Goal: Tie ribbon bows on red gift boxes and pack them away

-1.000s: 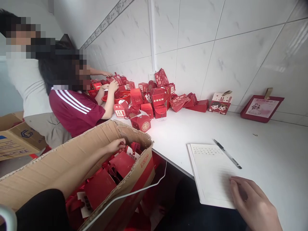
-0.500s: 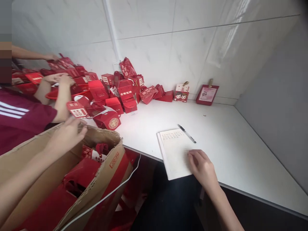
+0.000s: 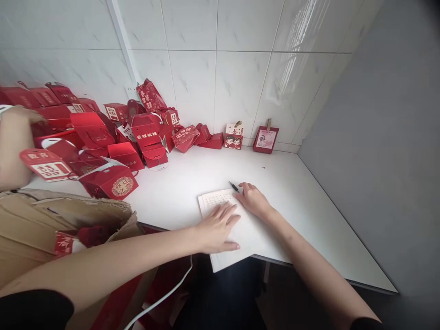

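Note:
My left hand [image 3: 218,229] lies flat on a small notebook [image 3: 220,263], fingers spread. Rows of small handwriting run along the top of its open page. At the notebook's upper right, my right hand [image 3: 254,200] is closed around a black pen [image 3: 234,186] with thumb and forefinger on either side of it. Only one dark end of the pen shows; the rest is hidden under the hand. The pen lies low against the table.
Many red gift boxes [image 3: 144,130] are heaped at the left, with another person's arm [image 3: 15,146] among them. A torn cardboard box [image 3: 24,229] stands front left. A cartoon box [image 3: 233,136] and a pink-and-red box [image 3: 265,140] stand by the wall. A white cable [image 3: 161,298] hangs below.
My left hand has come from above the cardboard box onto the notebook. My right hand has moved up from the page's lower edge to the pen. The view has turned left-to-right.

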{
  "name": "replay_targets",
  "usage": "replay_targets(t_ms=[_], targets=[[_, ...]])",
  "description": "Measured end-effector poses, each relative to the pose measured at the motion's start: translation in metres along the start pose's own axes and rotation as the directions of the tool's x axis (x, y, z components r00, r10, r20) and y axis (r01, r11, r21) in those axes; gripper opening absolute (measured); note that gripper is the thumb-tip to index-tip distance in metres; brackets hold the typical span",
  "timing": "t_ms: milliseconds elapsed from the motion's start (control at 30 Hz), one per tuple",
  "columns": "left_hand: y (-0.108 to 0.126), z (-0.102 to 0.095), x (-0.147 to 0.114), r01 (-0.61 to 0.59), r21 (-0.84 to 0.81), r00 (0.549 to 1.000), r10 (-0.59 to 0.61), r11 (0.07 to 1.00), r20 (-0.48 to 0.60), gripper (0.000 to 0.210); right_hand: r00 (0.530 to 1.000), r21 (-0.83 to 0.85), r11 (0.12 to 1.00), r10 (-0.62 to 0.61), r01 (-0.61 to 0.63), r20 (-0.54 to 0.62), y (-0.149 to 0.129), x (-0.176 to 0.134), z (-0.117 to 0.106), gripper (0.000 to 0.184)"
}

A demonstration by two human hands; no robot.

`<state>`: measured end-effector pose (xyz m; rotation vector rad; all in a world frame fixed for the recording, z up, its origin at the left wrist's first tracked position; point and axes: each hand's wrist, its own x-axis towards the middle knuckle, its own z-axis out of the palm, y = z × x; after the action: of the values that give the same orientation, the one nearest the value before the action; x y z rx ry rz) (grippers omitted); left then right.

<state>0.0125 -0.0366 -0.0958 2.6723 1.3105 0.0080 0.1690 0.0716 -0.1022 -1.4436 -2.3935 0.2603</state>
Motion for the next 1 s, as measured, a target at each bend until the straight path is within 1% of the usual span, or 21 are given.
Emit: replay_targets(t_ms=[67, 133, 233, 300, 367, 400, 467, 533, 567, 600, 633, 700, 733, 767, 800, 867, 900, 933, 967, 1000], targets=[[-0.003, 0.008, -0.002, 0.019, -0.059, 0.999, -0.017, 0.998, 0.038, 0.072, 0.999, -0.003, 1.0, -0.024, 0.024, 0.043, 0.001, -0.001, 0.005, 0.034], [0.001, 0.012, -0.007, 0.027, -0.094, 0.999, -0.022, 0.995, 0.048, 0.071, 0.996, 0.001, 0.999, -0.045, 0.045, 0.074, 0.004, -0.002, 0.006, 0.032], [0.014, 0.016, -0.012, 0.043, -0.113, 0.999, -0.042, 0.993, 0.013, 0.072, 0.993, -0.003, 0.999, -0.044, 0.045, 0.108, 0.009, -0.001, 0.003, 0.036], [0.023, 0.018, -0.013, 0.034, -0.112, 0.999, -0.035, 0.993, -0.007, 0.072, 0.991, -0.009, 0.998, -0.065, 0.066, 0.121, 0.011, -0.001, 0.001, 0.041], [0.03, 0.021, -0.013, 0.017, -0.108, 1.0, -0.018, 0.994, -0.013, 0.073, 0.989, -0.027, 0.996, -0.087, 0.091, 0.117, 0.01, -0.002, 0.0, 0.042], [0.031, 0.021, -0.012, 0.01, -0.108, 1.0, -0.012, 0.994, -0.015, 0.073, 0.99, -0.039, 0.996, -0.081, 0.086, 0.114, 0.009, -0.002, -0.001, 0.041], [0.032, 0.023, -0.012, 0.002, -0.123, 1.0, -0.006, 0.992, -0.027, 0.073, 0.992, -0.057, 0.998, -0.031, 0.038, 0.12, 0.005, -0.003, -0.001, 0.044], [0.031, 0.023, -0.011, 0.007, -0.152, 0.999, -0.013, 0.988, -0.039, 0.072, 0.99, -0.041, 0.999, 0.004, 0.002, 0.142, 0.004, -0.003, -0.001, 0.053], [0.03, 0.023, -0.01, 0.016, -0.169, 0.999, -0.021, 0.985, -0.028, 0.071, 0.988, -0.017, 1.0, 0.0, 0.003, 0.155, 0.004, -0.003, -0.001, 0.057], [0.029, 0.022, -0.01, 0.03, -0.187, 1.0, -0.031, 0.982, -0.005, 0.071, 0.987, 0.016, 1.0, -0.008, 0.005, 0.159, 0.005, -0.002, -0.001, 0.056], [0.029, 0.022, -0.01, 0.046, -0.203, 0.999, -0.042, 0.978, 0.025, 0.071, 0.988, 0.061, 0.998, -0.009, 0.0, 0.153, 0.007, -0.002, -0.001, 0.051], [0.029, 0.02, -0.009, 0.073, -0.226, 0.996, -0.058, 0.971, 0.072, 0.07, 0.995, 0.201, 0.978, 0.034, -0.053, 0.099, 0.013, -0.002, -0.002, 0.035], [0.029, 0.02, -0.009, 0.078, -0.232, 0.995, -0.061, 0.97, 0.08, 0.07, 0.995, 0.31, 0.947, 0.073, -0.09, 0.068, 0.016, -0.002, -0.004, 0.029], [0.029, 0.019, -0.009, 0.079, -0.234, 0.995, -0.062, 0.969, 0.078, 0.069, 0.992, 0.446, 0.886, 0.114, -0.125, 0.053, 0.019, -0.002, -0.006, 0.024], [0.029, 0.019, -0.009, 0.078, -0.232, 0.995, -0.063, 0.97, 0.072, 0.069, 0.988, 0.595, 0.79, 0.14, -0.149, 0.061, 0.02, -0.003, -0.009, 0.019], [0.028, 0.019, -0.009, 0.079, -0.226, 0.996, -0.066, 0.971, 0.065, 0.07, 0.986, 0.834, 0.528, 0.131, -0.157, 0.103, 0.018, -0.007, -0.013, 0.011], [0.028, 0.019, -0.009, 0.085, -0.225, 0.995, -0.072, 0.971, 0.063, 0.07, 0.986, 0.9, 0.407, 0.109, -0.159, 0.125, 0.015, -0.01, -0.014, 0.016], [0.028, 0.019, -0.01, 0.092, -0.225, 0.995, -0.08, 0.97, 0.059, 0.07, 0.986, 0.933, 0.32, 0.09, -0.165, 0.143, 0.011, -0.013, -0.013, 0.024], [0.028, 0.02, -0.01, 0.097, -0.225, 0.995, -0.087, 0.969, 0.054, 0.07, 0.984, 0.947, 0.27, 0.078, -0.175, 0.16, 0.007, -0.017, -0.011, 0.031], [0.028, 0.02, -0.01, 0.101, -0.225, 0.994, -0.093, 0.969, 0.05, 0.07, 0.982, 0.951, 0.248, 0.068, -0.187, 0.175, 0.002, -0.02, -0.007, 0.035]])
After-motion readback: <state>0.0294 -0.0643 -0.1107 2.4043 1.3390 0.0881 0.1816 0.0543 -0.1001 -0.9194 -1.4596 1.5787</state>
